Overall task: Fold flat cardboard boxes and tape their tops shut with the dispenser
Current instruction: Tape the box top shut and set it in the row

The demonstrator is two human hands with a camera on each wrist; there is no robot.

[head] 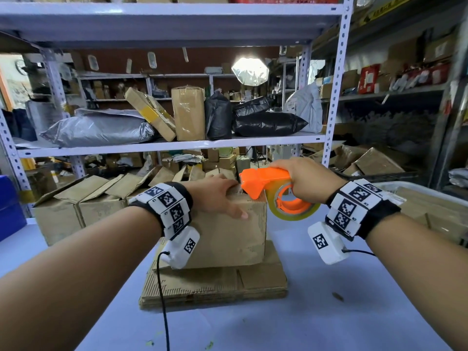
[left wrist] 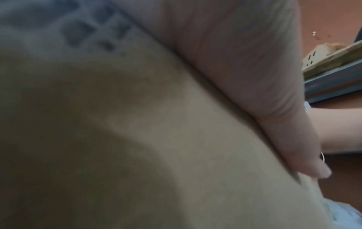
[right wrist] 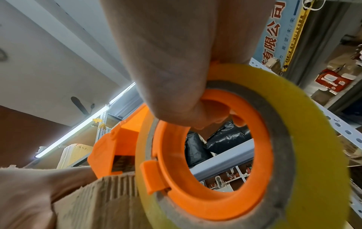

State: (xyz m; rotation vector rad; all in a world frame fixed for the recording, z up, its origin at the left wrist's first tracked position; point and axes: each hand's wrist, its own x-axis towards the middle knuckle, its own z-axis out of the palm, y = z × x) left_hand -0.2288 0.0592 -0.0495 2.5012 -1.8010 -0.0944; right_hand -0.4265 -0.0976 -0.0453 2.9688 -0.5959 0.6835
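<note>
We press the box (head: 228, 231) top w/ flat left hand (head: 215, 196); right hand (head: 306, 181) grips dispenser (head: 266, 183), nose at the top's right end, seam running leftward under our palm.

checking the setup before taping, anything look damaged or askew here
Yes: the brown cardboard box being taped is scuffed, with its corrugation showing through the front face, and it stands on a stack of flattened cardboard rather than the table.
</note>
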